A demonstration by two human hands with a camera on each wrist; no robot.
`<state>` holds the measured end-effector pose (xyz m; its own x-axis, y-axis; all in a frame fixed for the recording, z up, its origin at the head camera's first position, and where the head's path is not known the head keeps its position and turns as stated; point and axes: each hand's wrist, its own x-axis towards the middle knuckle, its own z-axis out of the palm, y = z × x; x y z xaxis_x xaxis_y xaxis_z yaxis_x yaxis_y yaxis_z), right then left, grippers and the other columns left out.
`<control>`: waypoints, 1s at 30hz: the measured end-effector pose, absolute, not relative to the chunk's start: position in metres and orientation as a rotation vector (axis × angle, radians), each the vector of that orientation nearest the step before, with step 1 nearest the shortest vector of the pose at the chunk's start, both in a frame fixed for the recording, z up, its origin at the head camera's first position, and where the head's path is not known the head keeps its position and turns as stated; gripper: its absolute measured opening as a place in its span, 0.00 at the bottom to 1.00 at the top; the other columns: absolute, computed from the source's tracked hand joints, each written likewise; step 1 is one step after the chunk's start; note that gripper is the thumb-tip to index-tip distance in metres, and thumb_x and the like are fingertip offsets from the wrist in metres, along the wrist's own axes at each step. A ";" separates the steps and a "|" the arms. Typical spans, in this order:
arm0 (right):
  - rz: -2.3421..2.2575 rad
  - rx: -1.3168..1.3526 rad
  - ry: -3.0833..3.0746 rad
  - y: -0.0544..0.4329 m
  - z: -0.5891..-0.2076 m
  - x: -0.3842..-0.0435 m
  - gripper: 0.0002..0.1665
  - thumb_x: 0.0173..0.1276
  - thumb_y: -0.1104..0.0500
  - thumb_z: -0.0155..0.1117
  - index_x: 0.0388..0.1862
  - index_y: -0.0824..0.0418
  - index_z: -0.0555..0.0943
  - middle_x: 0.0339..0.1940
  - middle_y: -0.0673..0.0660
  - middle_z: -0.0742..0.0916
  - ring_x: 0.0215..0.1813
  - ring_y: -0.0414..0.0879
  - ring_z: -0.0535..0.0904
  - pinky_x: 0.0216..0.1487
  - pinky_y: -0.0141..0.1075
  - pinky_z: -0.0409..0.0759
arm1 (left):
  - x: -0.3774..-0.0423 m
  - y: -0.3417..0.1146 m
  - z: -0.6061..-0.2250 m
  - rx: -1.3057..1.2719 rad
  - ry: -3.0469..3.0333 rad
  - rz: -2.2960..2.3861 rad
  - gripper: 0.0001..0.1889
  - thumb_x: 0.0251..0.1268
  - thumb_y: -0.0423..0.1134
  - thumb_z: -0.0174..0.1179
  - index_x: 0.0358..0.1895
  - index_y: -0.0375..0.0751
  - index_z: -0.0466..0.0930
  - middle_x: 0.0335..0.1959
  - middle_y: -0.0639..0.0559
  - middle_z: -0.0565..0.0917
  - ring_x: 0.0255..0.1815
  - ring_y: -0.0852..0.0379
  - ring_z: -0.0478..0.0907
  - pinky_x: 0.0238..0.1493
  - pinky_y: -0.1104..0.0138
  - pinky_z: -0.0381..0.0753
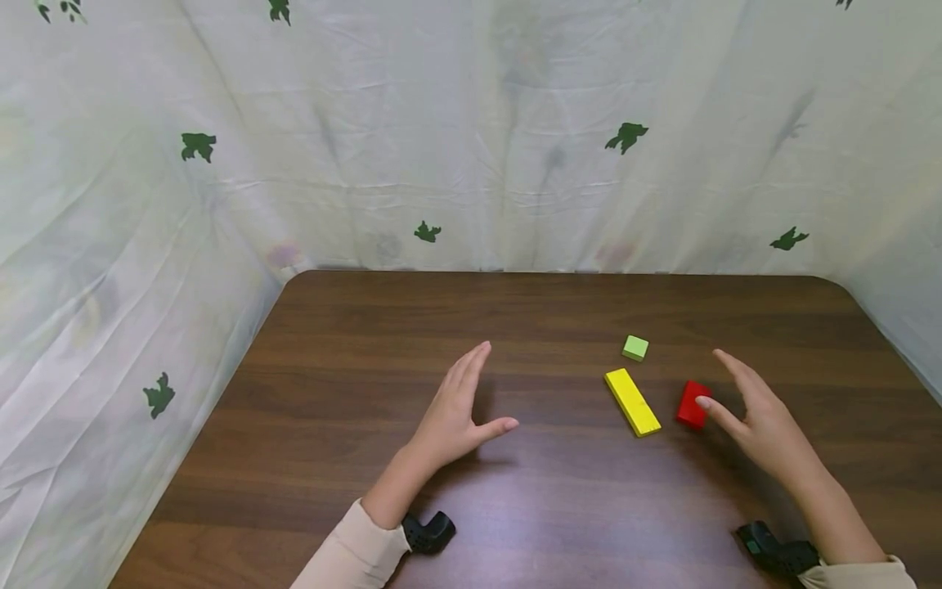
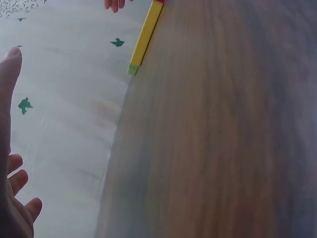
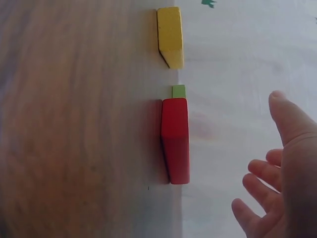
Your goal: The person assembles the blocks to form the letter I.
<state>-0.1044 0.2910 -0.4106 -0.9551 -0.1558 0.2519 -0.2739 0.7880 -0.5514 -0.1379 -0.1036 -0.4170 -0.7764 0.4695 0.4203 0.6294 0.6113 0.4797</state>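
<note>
Three blocks lie on the brown wooden table (image 1: 515,327), right of its middle. The long yellow block (image 1: 633,402) lies slanted, with a small light green block (image 1: 635,348) just beyond its far end. To their right is a red block (image 1: 692,405), partly overlapped by the right thumb in the head view. My right hand (image 1: 765,425) hovers beside the red block, thumb and fingers spread, holding nothing. In the right wrist view the red block (image 3: 175,141) stands apart from those fingers. My left hand (image 1: 450,417) is held over the table left of the yellow block, fingers extended, thumb out, nothing in it.
A pale curtain (image 1: 471,147) with green bird shapes hangs behind the table's far edge and along both sides. Dark wrist devices (image 1: 430,533) are strapped at both cuffs. Table surface extends between the left hand and the yellow block.
</note>
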 end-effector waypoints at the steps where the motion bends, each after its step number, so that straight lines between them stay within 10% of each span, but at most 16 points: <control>1: 0.912 0.330 -2.786 0.292 -0.412 -0.104 0.45 0.60 0.56 0.62 0.71 0.60 0.50 0.64 0.71 0.60 0.62 0.69 0.55 0.50 0.66 0.56 | -0.138 -0.102 -0.417 -0.902 -2.587 -0.928 0.50 0.51 0.68 0.50 0.71 0.42 0.42 0.69 0.47 0.53 0.68 0.54 0.47 0.64 0.56 0.51; 30: 1.076 0.298 -2.782 0.302 -0.436 -0.110 0.44 0.56 0.55 0.67 0.67 0.65 0.57 0.60 0.70 0.66 0.57 0.68 0.62 0.47 0.65 0.60 | -0.139 -0.053 -0.429 -0.984 -2.627 -1.118 0.54 0.46 0.58 0.65 0.71 0.41 0.40 0.69 0.44 0.51 0.68 0.55 0.46 0.61 0.55 0.57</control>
<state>-0.1098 0.3019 -0.4362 -0.9700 -0.1322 0.2039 -0.2349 0.7240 -0.6486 -0.1385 -0.0528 -0.4291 -0.7808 0.5200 0.3464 0.6101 0.5152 0.6019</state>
